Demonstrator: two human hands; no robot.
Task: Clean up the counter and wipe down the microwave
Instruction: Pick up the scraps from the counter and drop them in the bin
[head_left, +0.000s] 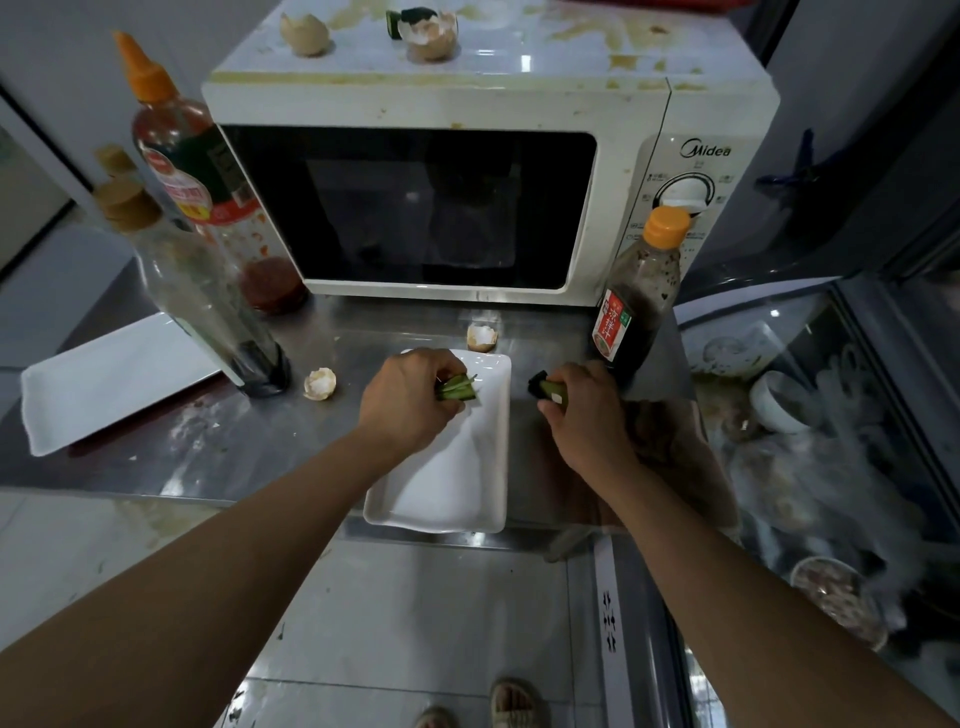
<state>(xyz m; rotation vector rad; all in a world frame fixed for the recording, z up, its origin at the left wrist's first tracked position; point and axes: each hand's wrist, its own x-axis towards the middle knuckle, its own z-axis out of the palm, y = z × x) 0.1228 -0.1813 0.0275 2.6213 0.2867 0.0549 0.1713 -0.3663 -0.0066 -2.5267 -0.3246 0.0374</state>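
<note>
Your two forearms are reaching in from the bottom edge toward the steel counter, with the white microwave standing at the back of it as the reference point.

Left hand: you are pinching a bundle of green vegetable scraps in curled fingers, holding it over the far end of the white rectangular dish, which is lying in front of the microwave door and reaching to the counter's near edge.

Right hand: you are gripping a dark green cucumber end with curled fingers, just right of the dish, in front of the microwave's control panel.

Dark sauce bottle, orange cap, is standing upright against the microwave's front right corner, just behind your right hand.

Two eggshell pieces are lying on the counter in front of the microwave: one near shell between the door and the dish, one left shell to the left of the dish. Two more top shells are sitting on the microwave's stained top, along with yellowish smears.

Left of the microwave, a red sauce bottle is leaning at its side, and a clear bottle with dark dregs is standing in front of that. A white tray is lying further left.
</note>
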